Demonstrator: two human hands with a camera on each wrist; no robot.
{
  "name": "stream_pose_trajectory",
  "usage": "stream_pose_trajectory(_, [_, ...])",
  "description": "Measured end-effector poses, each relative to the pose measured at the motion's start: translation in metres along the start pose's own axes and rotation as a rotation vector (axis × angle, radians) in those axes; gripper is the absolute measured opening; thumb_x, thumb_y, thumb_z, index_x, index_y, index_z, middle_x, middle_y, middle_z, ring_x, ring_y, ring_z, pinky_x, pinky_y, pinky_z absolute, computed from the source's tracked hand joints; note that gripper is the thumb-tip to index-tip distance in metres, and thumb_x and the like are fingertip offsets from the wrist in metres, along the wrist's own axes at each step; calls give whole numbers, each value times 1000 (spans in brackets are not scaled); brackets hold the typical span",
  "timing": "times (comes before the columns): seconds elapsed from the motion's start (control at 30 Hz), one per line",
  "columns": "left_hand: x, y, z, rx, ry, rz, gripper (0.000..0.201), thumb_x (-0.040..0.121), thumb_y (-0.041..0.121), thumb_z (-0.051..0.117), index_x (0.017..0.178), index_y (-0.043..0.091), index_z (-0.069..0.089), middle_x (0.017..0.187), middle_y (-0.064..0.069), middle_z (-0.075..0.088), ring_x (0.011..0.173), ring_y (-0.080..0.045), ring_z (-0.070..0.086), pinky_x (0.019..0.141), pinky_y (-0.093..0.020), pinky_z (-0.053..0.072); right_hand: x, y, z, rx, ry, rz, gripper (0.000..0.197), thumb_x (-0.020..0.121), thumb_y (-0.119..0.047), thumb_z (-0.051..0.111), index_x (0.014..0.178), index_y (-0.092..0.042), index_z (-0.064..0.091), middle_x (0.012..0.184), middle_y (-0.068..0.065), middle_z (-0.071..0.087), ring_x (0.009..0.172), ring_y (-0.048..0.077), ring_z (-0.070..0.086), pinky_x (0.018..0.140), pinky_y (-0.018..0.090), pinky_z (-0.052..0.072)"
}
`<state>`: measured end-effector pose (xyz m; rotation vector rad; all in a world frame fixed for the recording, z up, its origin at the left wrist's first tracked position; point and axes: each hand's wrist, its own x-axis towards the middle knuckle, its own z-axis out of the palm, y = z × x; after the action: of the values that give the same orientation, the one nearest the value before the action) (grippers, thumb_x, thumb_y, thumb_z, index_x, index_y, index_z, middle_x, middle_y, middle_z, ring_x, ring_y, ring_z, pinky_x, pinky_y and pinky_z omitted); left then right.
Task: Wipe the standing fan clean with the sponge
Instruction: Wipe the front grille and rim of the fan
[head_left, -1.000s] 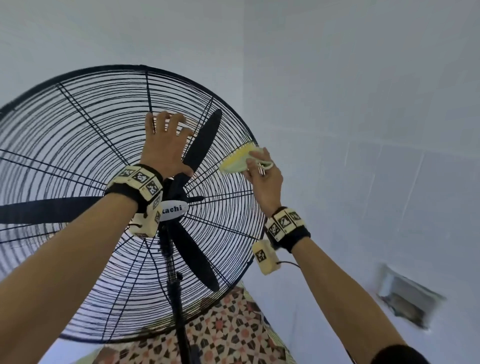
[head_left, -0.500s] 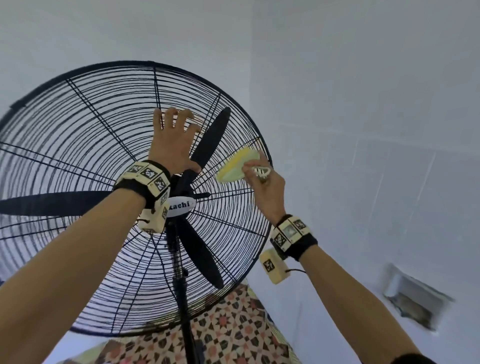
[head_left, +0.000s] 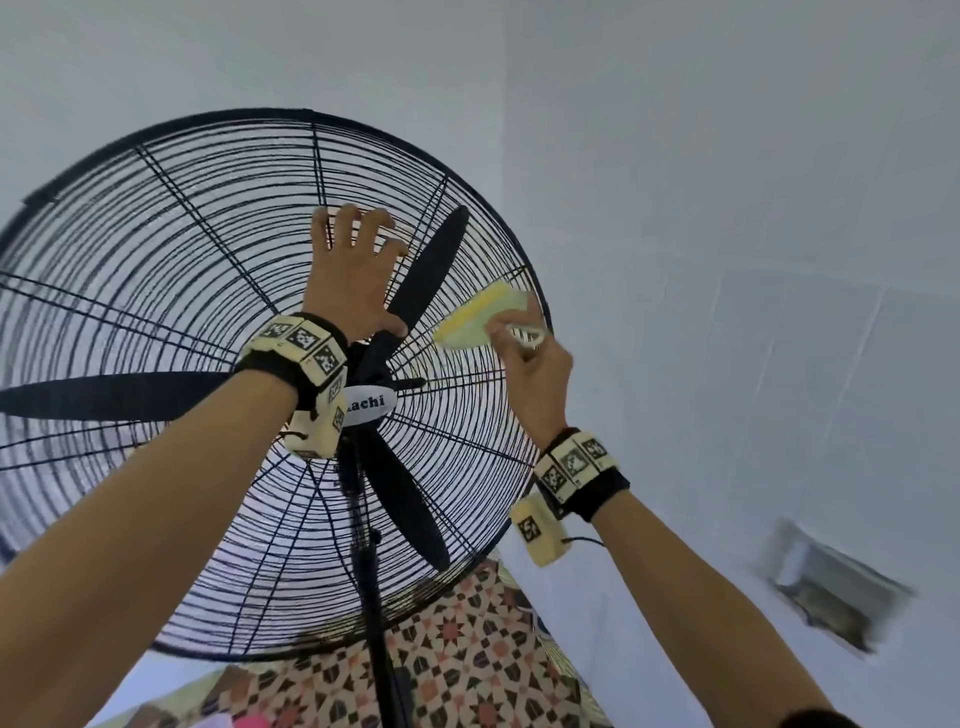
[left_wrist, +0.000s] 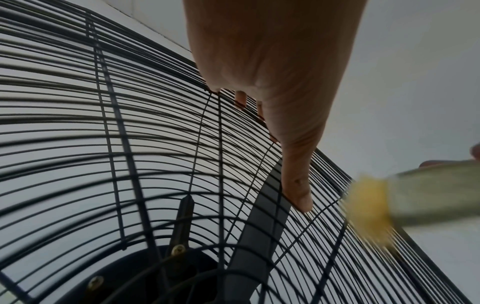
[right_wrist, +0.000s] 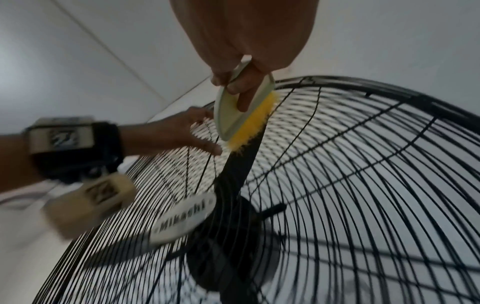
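The standing fan (head_left: 218, 364) fills the head view, its round black wire guard tilted back toward a pale tiled wall (head_left: 753, 260), with 3 dark blades (head_left: 431, 270) behind the wires and a white brand badge (head_left: 366, 405) at the hub. The left hand (head_left: 353, 280) lies with fingers spread and straight on the upper guard, just above the hub, steadying it. The right hand (head_left: 530, 364) pinches the sponge (head_left: 480, 319), a pale holder with a yellow scrubbing edge, against the wires close to the guard's right rim. The sponge's long axis runs roughly along a spoke, from hub toward rim, so the coming stroke probably follows the wires there; the right hand is the nearer one to the unwiped rim. The sponge is motion-blurred in the left wrist view, the fan's base is cut off below, and dust on the wires cannot be made out. A patterned cloth (head_left: 467, 665) lies beneath.
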<state>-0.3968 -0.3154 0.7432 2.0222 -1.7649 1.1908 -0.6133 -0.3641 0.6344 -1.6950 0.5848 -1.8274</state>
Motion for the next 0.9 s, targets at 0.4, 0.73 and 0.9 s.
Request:
stream_pose_trajectory(0.4, [-3, 0, -2, 4, 1, 6, 107, 55, 71, 88, 141, 20, 50, 154, -7, 29, 147, -41, 20, 122, -68, 8, -22, -5, 11, -58, -104, -34, 17, 96, -15, 71, 110, -7, 74, 150, 17, 52, 56, 13, 55, 50, 25, 44])
stream_pose_trajectory(0.73, [-35, -18, -1, 12, -26, -31, 102, 77, 69, 74, 159, 31, 28, 170, -5, 9, 156, -36, 6, 124, -66, 6, -23, 4, 19, -37, -73, -78, 12, 97, -19, 72, 107, -13, 73, 148, -8, 57, 62, 0, 62, 52, 13, 45])
stream_pose_trajectory(0.9, [-54, -29, -8, 59, -70, -190, 113, 66, 77, 77, 157, 30, 29, 165, -8, 16, 154, -39, 8, 121, -69, 12, -13, -2, 26, 50, 137, 5, 17, 97, -17, 72, 110, -7, 73, 149, -6, 50, 90, -11, 67, 66, 21, 58])
